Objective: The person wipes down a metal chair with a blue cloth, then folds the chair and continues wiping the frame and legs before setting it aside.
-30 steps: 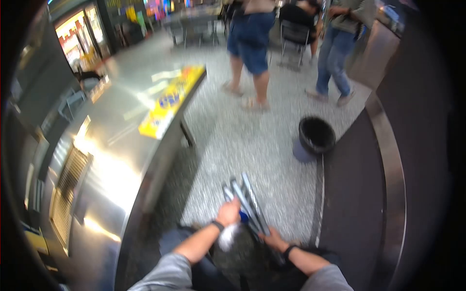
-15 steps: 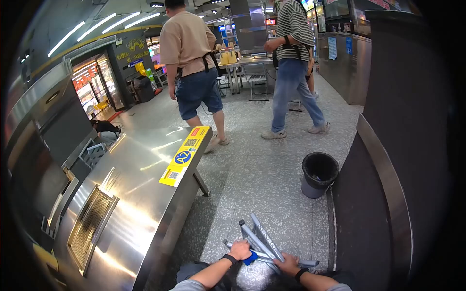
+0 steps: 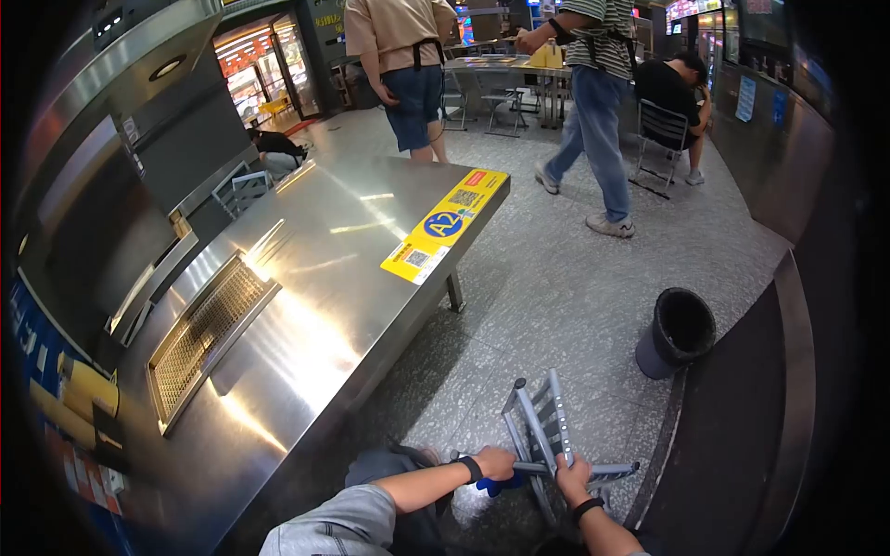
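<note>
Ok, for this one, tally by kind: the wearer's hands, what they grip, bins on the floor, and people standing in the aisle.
folded metal frame: 1
hands gripping it: 2, left hand and right hand
black bin: 1
people standing: 2, person in the beige top and person in the striped top
Total: 6

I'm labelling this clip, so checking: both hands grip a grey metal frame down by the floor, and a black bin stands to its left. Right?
Not quite. The head view shows the black bin standing to the right of the metal frame, not its left. The left hand and right hand do grip it.
</note>
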The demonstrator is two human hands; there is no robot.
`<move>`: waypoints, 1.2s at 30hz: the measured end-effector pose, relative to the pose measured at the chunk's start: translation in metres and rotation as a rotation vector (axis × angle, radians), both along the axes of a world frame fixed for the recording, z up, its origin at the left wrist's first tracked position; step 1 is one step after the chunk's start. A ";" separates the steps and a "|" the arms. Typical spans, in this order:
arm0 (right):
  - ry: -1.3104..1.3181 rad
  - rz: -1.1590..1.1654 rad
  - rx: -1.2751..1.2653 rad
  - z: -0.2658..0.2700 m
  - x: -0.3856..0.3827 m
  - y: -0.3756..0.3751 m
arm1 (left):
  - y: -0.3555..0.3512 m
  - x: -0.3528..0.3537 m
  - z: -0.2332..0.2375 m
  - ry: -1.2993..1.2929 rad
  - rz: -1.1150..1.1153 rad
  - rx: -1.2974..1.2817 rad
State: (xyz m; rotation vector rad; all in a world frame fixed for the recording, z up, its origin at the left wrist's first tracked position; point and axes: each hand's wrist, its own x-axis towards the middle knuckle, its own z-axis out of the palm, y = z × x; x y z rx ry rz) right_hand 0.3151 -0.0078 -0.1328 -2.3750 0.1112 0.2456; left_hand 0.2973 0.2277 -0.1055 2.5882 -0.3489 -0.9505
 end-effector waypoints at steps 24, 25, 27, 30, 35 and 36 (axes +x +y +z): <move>0.351 0.283 -0.295 0.048 -0.009 -0.033 | 0.033 0.017 0.024 -0.690 0.558 -0.218; 0.334 0.286 -0.287 0.048 -0.009 -0.033 | 0.033 0.018 0.023 -0.683 0.573 -0.203; 0.289 0.292 -0.261 0.046 -0.006 -0.036 | 0.030 0.017 0.021 -0.668 0.610 -0.177; 0.258 0.272 -0.204 0.038 -0.005 -0.050 | 0.022 0.015 0.025 -0.742 0.607 -0.245; 0.261 0.184 -0.176 0.030 0.002 -0.064 | 0.009 0.021 0.042 -0.850 0.425 -0.197; 0.256 0.178 -0.187 0.029 0.000 -0.065 | 0.007 0.024 0.042 -0.840 0.413 -0.198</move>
